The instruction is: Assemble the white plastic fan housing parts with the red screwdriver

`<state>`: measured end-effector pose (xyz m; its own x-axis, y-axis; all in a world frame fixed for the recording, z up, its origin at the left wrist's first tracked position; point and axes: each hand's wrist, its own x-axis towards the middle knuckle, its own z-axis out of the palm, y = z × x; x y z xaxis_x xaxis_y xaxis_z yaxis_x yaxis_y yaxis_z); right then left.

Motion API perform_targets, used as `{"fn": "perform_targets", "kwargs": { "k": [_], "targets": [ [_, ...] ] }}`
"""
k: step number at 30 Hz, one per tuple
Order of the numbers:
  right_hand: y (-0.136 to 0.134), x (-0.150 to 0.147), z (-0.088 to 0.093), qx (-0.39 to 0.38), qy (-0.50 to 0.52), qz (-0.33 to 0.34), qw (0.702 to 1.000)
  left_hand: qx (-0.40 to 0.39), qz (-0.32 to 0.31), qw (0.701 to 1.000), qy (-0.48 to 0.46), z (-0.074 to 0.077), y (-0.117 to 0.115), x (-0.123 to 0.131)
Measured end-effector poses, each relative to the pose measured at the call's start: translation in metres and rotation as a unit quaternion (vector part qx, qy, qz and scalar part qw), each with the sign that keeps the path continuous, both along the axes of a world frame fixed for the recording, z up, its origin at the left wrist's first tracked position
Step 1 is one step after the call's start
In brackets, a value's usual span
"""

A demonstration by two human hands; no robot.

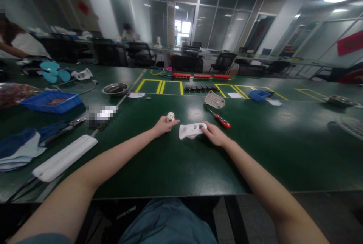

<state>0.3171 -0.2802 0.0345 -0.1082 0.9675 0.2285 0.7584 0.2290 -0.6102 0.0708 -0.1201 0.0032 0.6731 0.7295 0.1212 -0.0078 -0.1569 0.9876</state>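
- Currently, the left hand (162,126) pinches a small, round, cream-white part (170,116).
- The right hand (216,134) grips an elongated white plastic housing (187,131), near a red-and-black screwdriver (223,121) on the green tabletop (176,172).

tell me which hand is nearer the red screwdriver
Right. The right hand is just left of the screwdriver, closer to the person; the left hand is farther left, past the white part.
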Motion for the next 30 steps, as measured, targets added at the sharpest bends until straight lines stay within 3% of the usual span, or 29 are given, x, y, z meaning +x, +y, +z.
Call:
{"fn": "perform_targets", "kwargs": {
  "k": [7,15,21,30],
  "targets": [
    [0.001,0.001,0.0,-0.003,-0.012,0.004,1.0,-0.037,0.01,0.999,-0.032,-0.001,0.005,0.002],
    [0.0,0.003,-0.002,0.008,-0.01,0.013,1.0,-0.066,-0.091,0.994,-0.012,0.006,0.009,-0.004],
    [-0.003,0.001,0.0,0.012,-0.008,0.035,0.999,-0.135,-0.093,0.985,-0.045,0.011,0.011,-0.004],
    [-0.001,-0.007,0.001,0.002,-0.007,0.027,1.0,-0.117,-0.092,0.989,-0.02,0.009,0.013,-0.003]
  ]
}}
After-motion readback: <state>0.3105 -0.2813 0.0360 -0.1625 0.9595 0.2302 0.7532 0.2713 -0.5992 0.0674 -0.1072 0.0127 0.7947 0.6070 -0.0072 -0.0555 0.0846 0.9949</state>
